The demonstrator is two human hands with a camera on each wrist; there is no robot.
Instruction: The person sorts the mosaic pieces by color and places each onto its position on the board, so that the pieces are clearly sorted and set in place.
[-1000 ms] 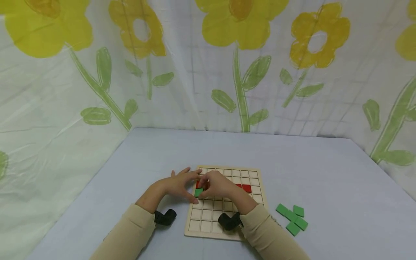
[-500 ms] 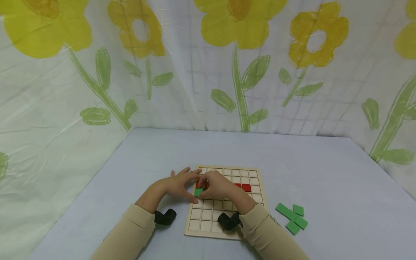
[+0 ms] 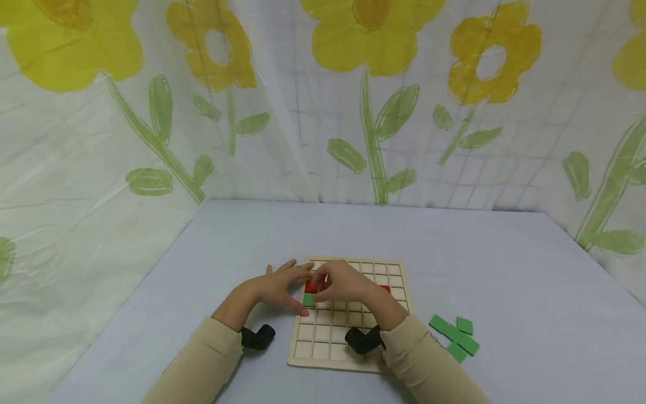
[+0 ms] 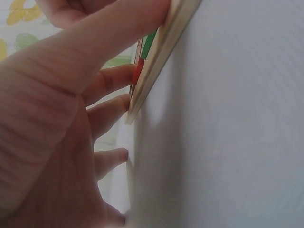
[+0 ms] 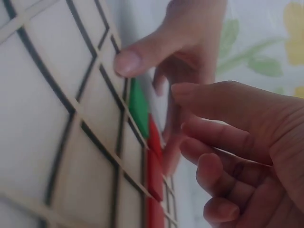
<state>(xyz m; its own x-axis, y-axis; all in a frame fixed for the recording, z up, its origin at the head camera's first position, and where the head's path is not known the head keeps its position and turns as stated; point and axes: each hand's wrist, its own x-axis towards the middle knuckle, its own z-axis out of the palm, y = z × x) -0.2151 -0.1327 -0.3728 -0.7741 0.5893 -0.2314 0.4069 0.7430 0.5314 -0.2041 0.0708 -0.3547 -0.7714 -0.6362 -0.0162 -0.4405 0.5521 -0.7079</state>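
Observation:
A wooden grid board (image 3: 321,334) lies on the table. My left hand (image 3: 279,287) rests at its left edge with fingers spread; the left wrist view shows the thumb and some fingertips touching the rim. A green square tile (image 3: 308,299) sits in the leftmost column, and a red tile (image 5: 154,173) is in the row just beyond it, with more red tiles along that row. Just above these tiles hovers my right hand (image 3: 348,282), its fingers loosely bent. In the right wrist view, nothing is between its thumb and fingers. That hand hides part of the red row.
Several loose green tiles (image 3: 454,335) lie on the table right of the board, close to the right sleeve (image 3: 429,359). A flower-patterned curtain (image 3: 323,112) hangs behind the far table edge. Dark wrist-worn devices sit at both cuffs.
My right hand has lifted slightly and shifted right, away from the green tile, uncovering more of the nearby red tile. The left hand has stayed in place.

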